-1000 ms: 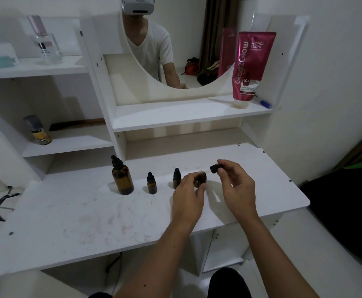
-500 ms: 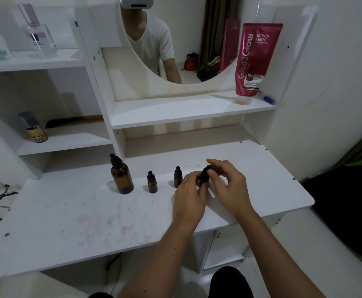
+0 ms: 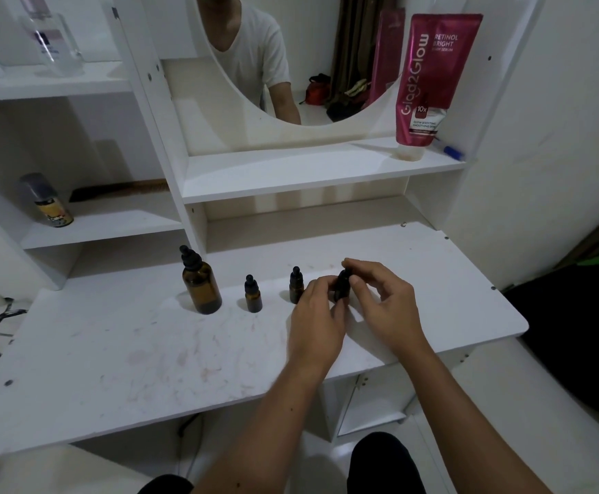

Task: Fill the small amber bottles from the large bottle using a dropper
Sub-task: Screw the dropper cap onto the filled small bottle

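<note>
the desk [image 3: 112, 351] is matt white laminate board, scuffed with faint reddish marks. the large bottle [image 3: 201, 285] and small bottles [image 3: 253, 298] look like glossy amber glass with matt black rubbery dropper caps. the pink tube [image 3: 429, 76] is shiny plastic.

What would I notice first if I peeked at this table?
Two hands meet at the middle of the white table: the left hand holds a small amber bottle while the right hand pinches its black cap. A big pink tube stands on the shelf behind.
</note>
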A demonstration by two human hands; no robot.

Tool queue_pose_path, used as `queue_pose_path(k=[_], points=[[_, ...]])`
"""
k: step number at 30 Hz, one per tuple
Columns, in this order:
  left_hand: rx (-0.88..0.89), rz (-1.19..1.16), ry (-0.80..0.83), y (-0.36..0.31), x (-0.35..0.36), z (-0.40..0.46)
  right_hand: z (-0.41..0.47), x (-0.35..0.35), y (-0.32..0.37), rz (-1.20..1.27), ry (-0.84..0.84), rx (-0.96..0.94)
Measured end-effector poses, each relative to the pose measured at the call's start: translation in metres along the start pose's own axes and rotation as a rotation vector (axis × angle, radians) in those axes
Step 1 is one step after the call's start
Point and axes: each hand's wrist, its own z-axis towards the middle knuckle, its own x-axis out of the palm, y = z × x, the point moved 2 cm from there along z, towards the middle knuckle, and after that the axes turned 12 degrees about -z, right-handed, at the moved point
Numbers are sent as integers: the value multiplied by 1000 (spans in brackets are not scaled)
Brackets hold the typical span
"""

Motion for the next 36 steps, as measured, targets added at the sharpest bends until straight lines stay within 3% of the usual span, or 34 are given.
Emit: queue_pose_path(k=[17,36], points=[[-15,7,-18,1,1,1,0,-1,1,23,-37,62],[0,-8,-21,2,2,0,0,-1,4,-94,-31,-42]])
